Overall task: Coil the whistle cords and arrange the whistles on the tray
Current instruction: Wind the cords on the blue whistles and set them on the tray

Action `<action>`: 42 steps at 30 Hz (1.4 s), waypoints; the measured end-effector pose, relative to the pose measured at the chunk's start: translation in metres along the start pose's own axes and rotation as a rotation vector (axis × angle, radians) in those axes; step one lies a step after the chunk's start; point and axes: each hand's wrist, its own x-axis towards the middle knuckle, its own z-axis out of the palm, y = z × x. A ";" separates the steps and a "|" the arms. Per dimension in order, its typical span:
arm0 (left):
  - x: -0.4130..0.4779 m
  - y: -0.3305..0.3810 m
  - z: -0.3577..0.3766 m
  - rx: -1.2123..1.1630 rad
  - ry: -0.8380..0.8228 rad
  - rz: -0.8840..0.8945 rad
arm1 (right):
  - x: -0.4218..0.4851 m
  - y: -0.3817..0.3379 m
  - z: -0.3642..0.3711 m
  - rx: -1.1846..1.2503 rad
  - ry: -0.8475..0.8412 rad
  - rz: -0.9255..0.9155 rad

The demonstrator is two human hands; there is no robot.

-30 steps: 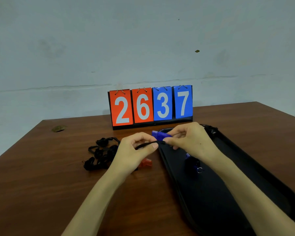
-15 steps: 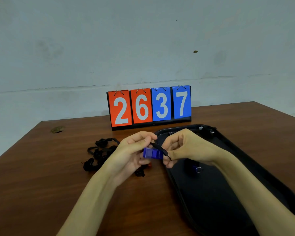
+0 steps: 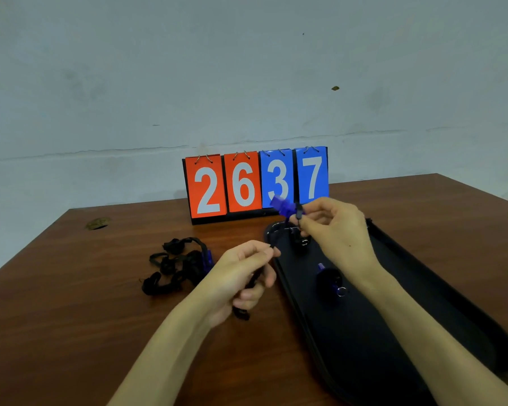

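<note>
A translucent blue plastic whistle [image 3: 282, 207], blocky with a black clip at its tail, is pinched at the fingertips of the right hand [image 3: 336, 234], which is raised with its wrist bent over the far end of the tray. Its flat black woven cord [image 3: 252, 284] is gripped by the left hand [image 3: 242, 278], nearer and lower: thumb and forefinger nip one part, the curled fingers hold the rest, and a loose end hangs under the palm.

Below the right wrist lies a blue whistle with a coiled cord [image 3: 329, 279] and a metal ring, on the smooth, black, oblong tray [image 3: 423, 291]. Beneath the right fingers lies another dark coiled bundle [image 3: 299, 242].

Left of the left hand sits a tangled heap of black cords [image 3: 173, 266] on the brown wood-grain table [image 3: 71, 303]. Beyond both hands stands a flip scoreboard [image 3: 242, 184] reading 2637.
</note>
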 end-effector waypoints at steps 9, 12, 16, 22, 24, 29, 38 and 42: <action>-0.003 0.003 0.006 0.306 0.172 0.261 | 0.002 0.009 0.001 -0.336 -0.131 -0.103; -0.003 0.002 0.006 0.388 0.187 0.322 | 0.001 0.008 0.001 -0.421 -0.338 -0.142; -0.003 0.007 -0.003 0.382 0.234 0.349 | -0.001 0.004 0.000 -0.240 -0.605 -0.078; -0.003 0.007 -0.012 0.338 0.200 0.343 | -0.005 -0.004 -0.005 0.033 -0.862 -0.035; -0.004 0.007 -0.011 0.341 0.174 0.319 | -0.006 -0.006 -0.007 0.096 -0.884 -0.039; -0.001 0.007 -0.010 0.196 0.092 0.193 | -0.007 -0.012 -0.012 0.246 -0.802 -0.041; 0.000 -0.001 0.008 0.191 0.007 0.051 | 0.005 -0.004 -0.015 0.528 -0.189 0.211; 0.001 -0.001 0.005 0.217 0.068 0.129 | 0.009 0.004 -0.009 0.378 -0.038 0.244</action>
